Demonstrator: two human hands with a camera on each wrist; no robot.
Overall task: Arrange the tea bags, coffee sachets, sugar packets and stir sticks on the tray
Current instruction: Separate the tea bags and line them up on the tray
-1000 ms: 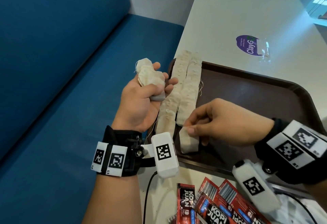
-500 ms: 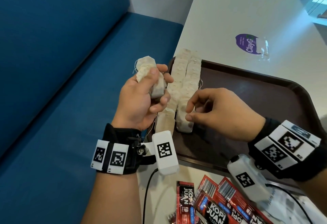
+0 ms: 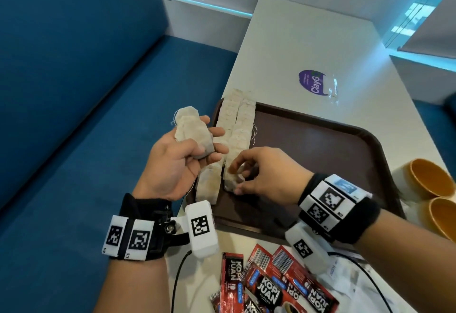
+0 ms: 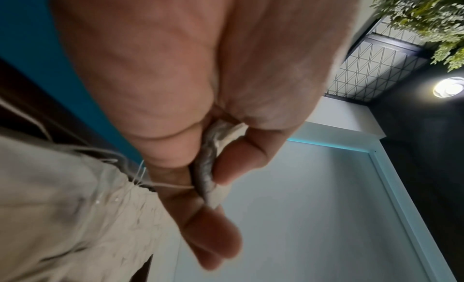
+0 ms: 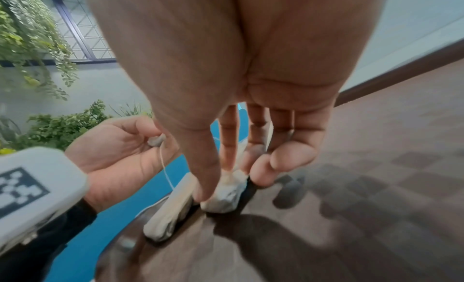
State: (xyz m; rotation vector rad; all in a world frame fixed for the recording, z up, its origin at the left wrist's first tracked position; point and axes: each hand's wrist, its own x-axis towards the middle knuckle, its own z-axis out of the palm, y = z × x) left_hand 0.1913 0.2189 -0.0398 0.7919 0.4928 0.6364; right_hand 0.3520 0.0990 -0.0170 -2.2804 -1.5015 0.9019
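While the left hand (image 3: 177, 159) holds a small stack of tea bags (image 3: 191, 135) off the left edge of the tray (image 3: 345, 154), fingers and thumb curled round them, the right hand (image 3: 261, 177) is down at the near end of the right-hand row (image 3: 240, 130), thumb and fingertips pinching the last bag (image 3: 230, 183) as it sits on the tray floor. From where I stand, the step in hand looks like the laying of tea bags: two rows already run along the tray's left side, touching each other, the left row (image 3: 209, 184) reaching a little nearer than the right. The wrist view shows the pinched bag resting on the brown surface, just beside the end of the other row. I would judge the tea bags are nearly done but not finished, since the left hand has several to go. The next move calls for letting go cleanly without dragging the bag askew, then taking another from the stack. The loose strings could snag. The coffee sachets (image 3: 269, 285) lie on the worktop (image 3: 308, 41) near the tray's front edge, untouched; sugar packets and stir sticks I cannot make out.
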